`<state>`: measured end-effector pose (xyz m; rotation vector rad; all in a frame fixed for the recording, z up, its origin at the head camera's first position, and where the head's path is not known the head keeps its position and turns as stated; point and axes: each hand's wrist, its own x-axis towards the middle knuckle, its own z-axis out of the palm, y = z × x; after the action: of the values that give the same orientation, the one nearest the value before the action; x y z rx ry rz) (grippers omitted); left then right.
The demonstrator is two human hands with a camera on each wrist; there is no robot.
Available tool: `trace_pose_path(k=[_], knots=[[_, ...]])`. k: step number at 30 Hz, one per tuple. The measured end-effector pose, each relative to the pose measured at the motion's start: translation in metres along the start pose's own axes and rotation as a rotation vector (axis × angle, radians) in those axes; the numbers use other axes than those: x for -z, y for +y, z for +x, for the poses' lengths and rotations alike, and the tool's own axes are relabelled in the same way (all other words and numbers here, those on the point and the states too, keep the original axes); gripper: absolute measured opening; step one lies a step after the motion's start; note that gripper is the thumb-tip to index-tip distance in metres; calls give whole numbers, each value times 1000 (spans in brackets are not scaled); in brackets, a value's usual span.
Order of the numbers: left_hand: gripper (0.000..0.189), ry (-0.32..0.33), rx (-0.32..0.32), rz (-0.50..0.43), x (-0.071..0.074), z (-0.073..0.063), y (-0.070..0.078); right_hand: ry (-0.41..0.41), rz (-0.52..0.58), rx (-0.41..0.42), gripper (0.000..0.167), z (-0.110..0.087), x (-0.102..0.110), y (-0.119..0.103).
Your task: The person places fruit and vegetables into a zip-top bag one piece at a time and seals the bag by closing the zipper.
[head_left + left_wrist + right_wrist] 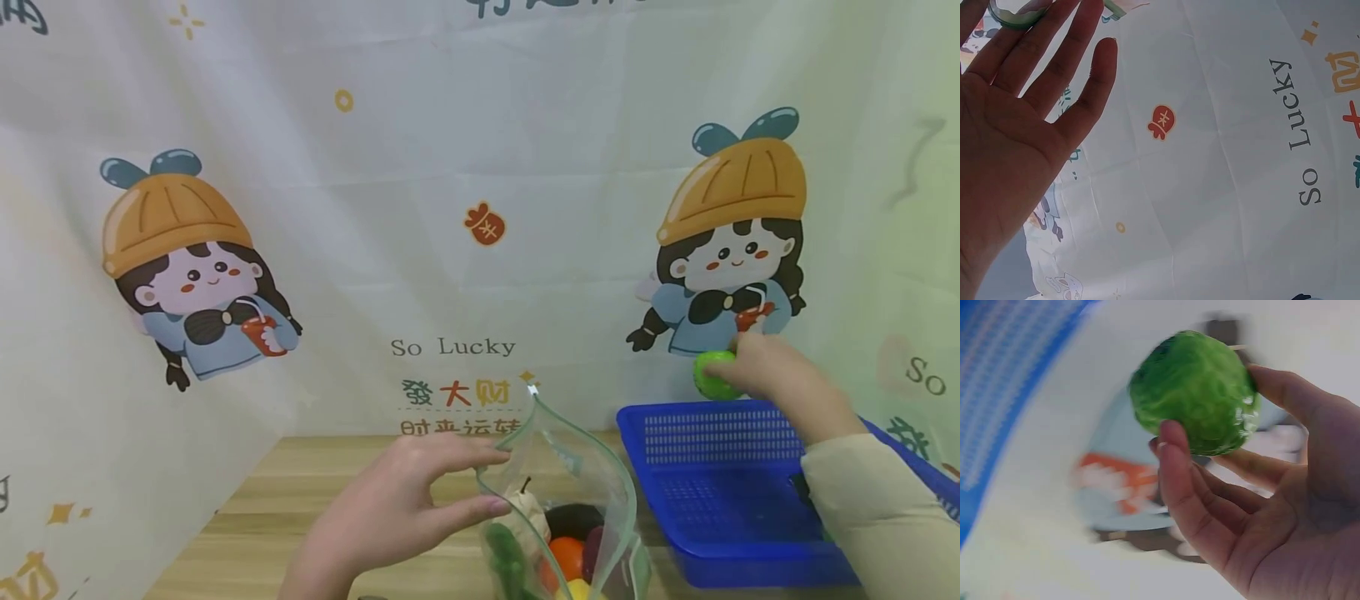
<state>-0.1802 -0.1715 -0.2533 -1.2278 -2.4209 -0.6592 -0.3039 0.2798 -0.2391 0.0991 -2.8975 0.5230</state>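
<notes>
My right hand [783,385] pinches a round green toy cabbage [1194,394] between thumb and fingers, above the far side of a blue plastic basket [765,571]. My left hand [390,504] is at the mouth of a clear bag [628,500] with a green rim, fingers and thumb extended against its left edge. In the left wrist view, the fingers are fairly straight and spread, with part of the green rim near them. Inside the bag are a green cucumber-like piece [504,554], an orange-red round piece [564,560], a pale piece [528,510] and a dark one [573,521].
The bag stands on a wood-grain table [262,508], left of the basket. A dark item [801,487] lies in the basket, partly hidden by the right sleeve [885,517]. A white printed cloth [480,292] hangs behind the table.
</notes>
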Motion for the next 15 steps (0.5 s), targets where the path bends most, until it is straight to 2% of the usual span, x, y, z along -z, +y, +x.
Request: trace_pose_path(k=[2,6,11,15], knots=[[45,-1,5,-10,0,-1,0,86,27,30,74,-15,4,-22],[45,-2,2,-25,1,-1,-1,191,156,64,81,-56,6,-63],[44,7,-10,-7,1,-2,-1,286,335,169,64,-107,-7,-103],[43,14,-18,6,1,-3,0,439,399,263,59,-136,-15,-124]])
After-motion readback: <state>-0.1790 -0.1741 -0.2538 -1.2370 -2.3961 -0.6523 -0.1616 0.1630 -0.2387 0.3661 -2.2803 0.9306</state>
